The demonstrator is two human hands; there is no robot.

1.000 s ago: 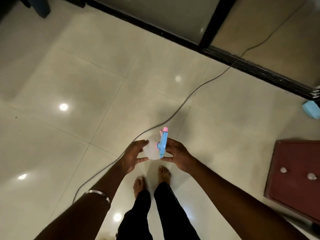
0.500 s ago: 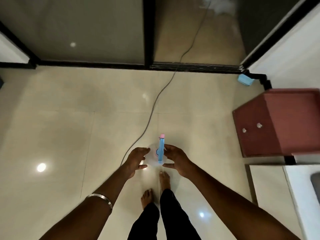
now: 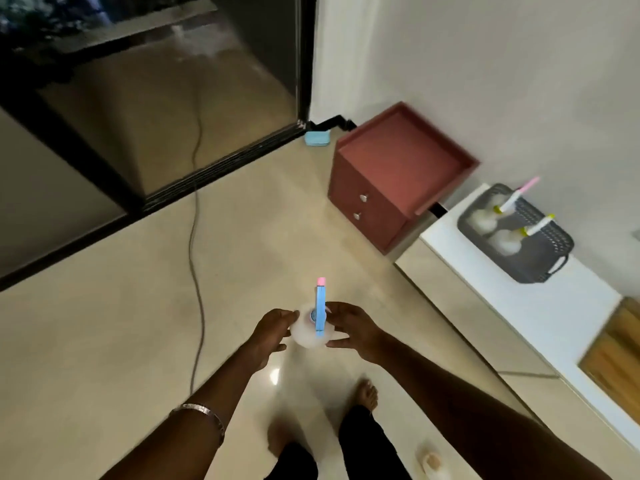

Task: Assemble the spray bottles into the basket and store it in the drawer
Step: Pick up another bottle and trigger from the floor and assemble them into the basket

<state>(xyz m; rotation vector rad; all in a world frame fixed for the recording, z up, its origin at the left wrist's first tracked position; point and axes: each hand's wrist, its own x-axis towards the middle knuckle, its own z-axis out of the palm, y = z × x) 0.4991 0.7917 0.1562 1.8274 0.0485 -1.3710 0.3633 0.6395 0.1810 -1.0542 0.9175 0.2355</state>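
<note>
Two hands' fingers curl round spray bottle [image 3: 313, 336] (left [image 3: 272, 332], right [image 3: 353, 332]).

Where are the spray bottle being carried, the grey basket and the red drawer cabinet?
spray bottle [image 3: 310, 336], head view, on its white body.
grey basket [image 3: 549, 249], head view, on its right wall.
red drawer cabinet [image 3: 401, 157], head view, on its top.

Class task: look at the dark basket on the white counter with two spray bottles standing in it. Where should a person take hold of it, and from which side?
Grip the dark basket by its loop handle at the near end, probably with the other hand on the far rim. Come in from the ends, low: two spray bottles stand inside with their heads sticking above the rim, so a reach from above would likely knock them.
</note>
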